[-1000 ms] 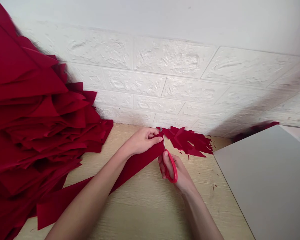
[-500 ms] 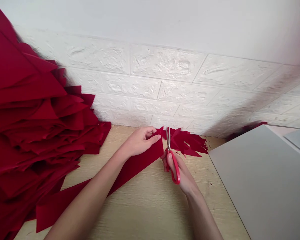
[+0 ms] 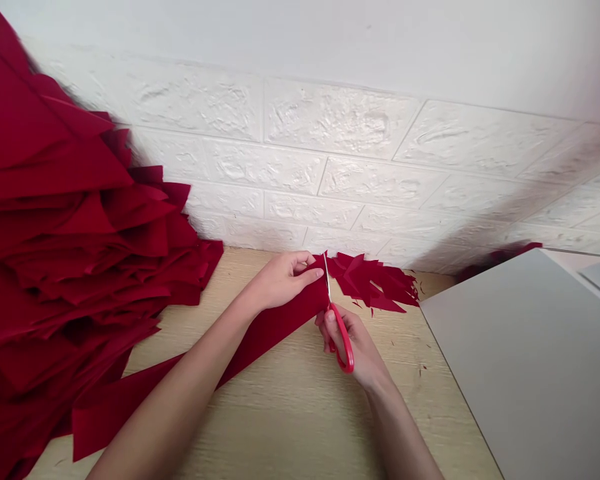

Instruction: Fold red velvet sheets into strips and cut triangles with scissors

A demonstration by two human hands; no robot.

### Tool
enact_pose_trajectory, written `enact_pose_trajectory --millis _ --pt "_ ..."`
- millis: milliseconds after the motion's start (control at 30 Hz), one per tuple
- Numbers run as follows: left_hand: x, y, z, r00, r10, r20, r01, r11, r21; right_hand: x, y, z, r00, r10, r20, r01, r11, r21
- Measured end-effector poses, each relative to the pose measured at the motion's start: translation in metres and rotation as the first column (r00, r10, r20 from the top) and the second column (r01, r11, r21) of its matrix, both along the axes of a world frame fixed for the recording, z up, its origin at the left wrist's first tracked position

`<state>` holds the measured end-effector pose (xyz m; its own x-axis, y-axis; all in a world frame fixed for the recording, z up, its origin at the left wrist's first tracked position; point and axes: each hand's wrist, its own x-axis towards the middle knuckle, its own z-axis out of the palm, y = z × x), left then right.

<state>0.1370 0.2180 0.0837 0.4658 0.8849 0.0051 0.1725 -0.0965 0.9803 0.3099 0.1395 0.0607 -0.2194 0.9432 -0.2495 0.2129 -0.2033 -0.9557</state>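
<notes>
Grip narrow on both sides: right hand [image 3: 363,353] held red scissors [image 3: 349,347], blades cutting the end of the felt strip [image 3: 280,327]; left hand [image 3: 285,280] pinched that strip above the surface [image 3: 300,420], beside offcuts [image 3: 370,283].

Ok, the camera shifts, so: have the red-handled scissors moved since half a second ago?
Yes: against the red scraps, the scissors have swung left; their tip now sits at the scraps' left end, not over them.
</notes>
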Motion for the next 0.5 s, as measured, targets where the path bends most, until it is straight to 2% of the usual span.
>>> enact_pose_trajectory --millis 233,400,500 --pt "-0.003 0.002 -0.002 0.999 -0.035 0.035 0.036 0.999 -0.027 0.0 -0.001 -0.005 0.999 -0.031 -0.022 0.03 0.999 -0.036" --pt "-0.003 0.001 0.0 1.0 -0.021 0.001 0.021 0.999 -0.027 0.002 0.0 -0.013 0.989 -0.149 -0.024 0.147 0.987 -0.061" --pt "-0.003 0.0 0.001 1.0 -0.025 0.003 0.025 0.999 -0.037 0.004 0.001 -0.012 0.992 -0.125 -0.029 0.124 0.991 -0.047"
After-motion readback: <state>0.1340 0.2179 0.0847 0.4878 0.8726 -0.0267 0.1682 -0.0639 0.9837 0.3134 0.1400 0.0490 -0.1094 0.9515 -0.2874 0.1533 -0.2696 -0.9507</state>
